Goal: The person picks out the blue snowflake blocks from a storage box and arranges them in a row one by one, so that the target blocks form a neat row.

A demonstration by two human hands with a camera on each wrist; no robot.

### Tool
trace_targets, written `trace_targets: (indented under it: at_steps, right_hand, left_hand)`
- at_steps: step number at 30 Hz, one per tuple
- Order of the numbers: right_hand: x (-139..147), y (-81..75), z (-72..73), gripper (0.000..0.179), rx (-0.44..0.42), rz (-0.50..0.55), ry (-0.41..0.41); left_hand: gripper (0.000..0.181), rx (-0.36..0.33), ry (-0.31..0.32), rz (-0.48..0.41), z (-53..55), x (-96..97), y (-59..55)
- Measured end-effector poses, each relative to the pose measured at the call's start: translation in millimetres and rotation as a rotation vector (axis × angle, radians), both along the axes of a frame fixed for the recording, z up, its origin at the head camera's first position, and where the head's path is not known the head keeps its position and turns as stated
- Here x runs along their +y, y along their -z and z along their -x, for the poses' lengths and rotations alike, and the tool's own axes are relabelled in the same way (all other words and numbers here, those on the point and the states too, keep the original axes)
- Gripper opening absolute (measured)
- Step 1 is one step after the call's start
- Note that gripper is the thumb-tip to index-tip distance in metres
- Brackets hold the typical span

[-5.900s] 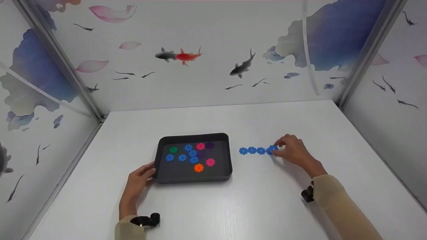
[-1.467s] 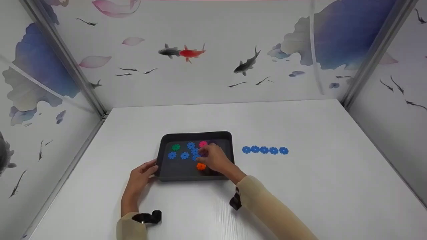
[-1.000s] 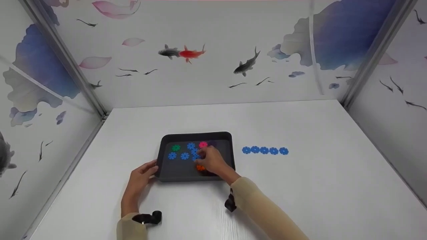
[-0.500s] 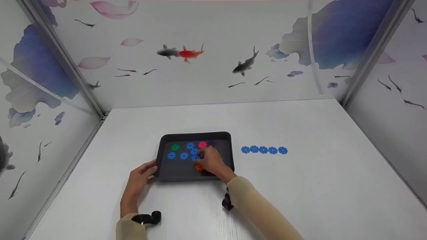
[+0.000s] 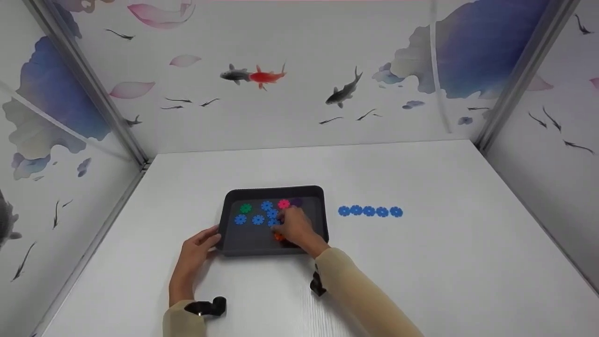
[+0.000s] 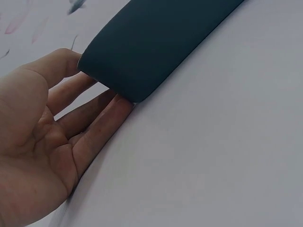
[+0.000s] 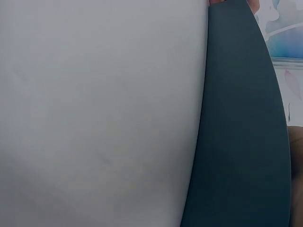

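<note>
My left hand (image 5: 194, 252) rests against the left end of a dark grey tray (image 5: 248, 245) in the head view. In the left wrist view, its mostly straight fingers (image 6: 102, 125) touch the outer wall at a corner of the tray. My right hand (image 5: 299, 229) reaches into the tray, with thumb and fingertips bent down and pinching at a blue snowflake disc (image 5: 272, 223). An orange disc (image 5: 279, 237) is partly covered by the hand. In the right wrist view, the tray wall (image 7: 241, 118) hides most of that hand.
Other blue discs (image 5: 258, 219), a green disc (image 5: 245, 208), a pink disc (image 5: 283, 204) and a dark purple disc (image 5: 296, 202) lie in the tray. Right of it, several blue discs (image 5: 369, 211) form a row on the white table (image 5: 449, 262). Printed walls (image 5: 299, 117) enclose the table.
My right hand earlier held a blue disc at the row's right end; that disc now lies in the row. The hand has moved left into the tray, lately shifting only slightly. My left hand stays put.
</note>
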State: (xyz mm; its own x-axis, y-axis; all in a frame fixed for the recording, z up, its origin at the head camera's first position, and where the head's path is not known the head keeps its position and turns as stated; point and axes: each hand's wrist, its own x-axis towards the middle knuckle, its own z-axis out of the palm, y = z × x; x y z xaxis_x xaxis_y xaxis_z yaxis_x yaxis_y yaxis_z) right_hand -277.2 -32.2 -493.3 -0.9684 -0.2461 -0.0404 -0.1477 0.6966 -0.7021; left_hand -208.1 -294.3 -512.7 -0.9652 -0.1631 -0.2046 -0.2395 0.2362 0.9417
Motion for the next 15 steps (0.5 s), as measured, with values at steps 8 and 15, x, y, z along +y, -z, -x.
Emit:
trace_targets:
  at_steps: [8, 15]
  right_hand:
    - [-1.3, 2.3, 0.4, 0.030, 0.042, -0.022, 0.003]
    - [-1.5, 2.0, 2.2, 0.028, 0.073, -0.057, -0.003]
  left_hand:
    - [0.047, 0.000, 0.001, -0.003, -1.2, 0.3, 1.3]
    - [0.046, -0.004, 0.003, 0.001, 0.0, 0.5, 1.2]
